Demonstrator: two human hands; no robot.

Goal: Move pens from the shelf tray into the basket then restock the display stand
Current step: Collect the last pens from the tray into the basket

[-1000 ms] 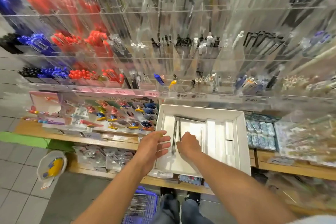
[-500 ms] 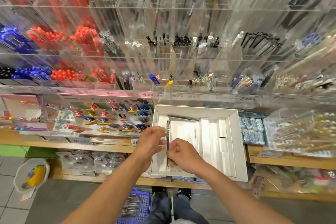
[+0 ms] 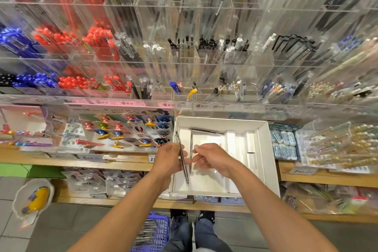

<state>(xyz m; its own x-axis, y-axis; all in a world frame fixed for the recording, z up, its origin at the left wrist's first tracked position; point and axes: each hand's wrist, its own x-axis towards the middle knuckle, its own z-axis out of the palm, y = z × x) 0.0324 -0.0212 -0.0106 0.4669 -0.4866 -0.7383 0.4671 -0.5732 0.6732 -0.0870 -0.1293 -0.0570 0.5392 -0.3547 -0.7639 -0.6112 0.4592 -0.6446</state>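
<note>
Pen in hand: a thin dark pen (image 3: 182, 161) sits in the middle of the frame, over the left edge of the white tray (image 3: 263, 149).
Which way it points: its long side runs up and down the frame, leaning a little, with the tip at the bottom.
Left hand (image 3: 168, 159): its fingers curl round this pen and hold it.
Right hand (image 3: 212, 158): the fingers are loose and bent, just beside a second pen (image 3: 191, 149) in the tray; I cannot tell if they pinch it.
Still in the tray: that second pen, and a pen lying sideways (image 3: 205, 130) at the top.
Basket (image 3: 152, 231): blue, at the bottom of the frame on the floor, with many pens inside already.
Display stand (image 3: 204, 55): clear and full of pens, in the upper frame; filling it looks not started yet.
</note>
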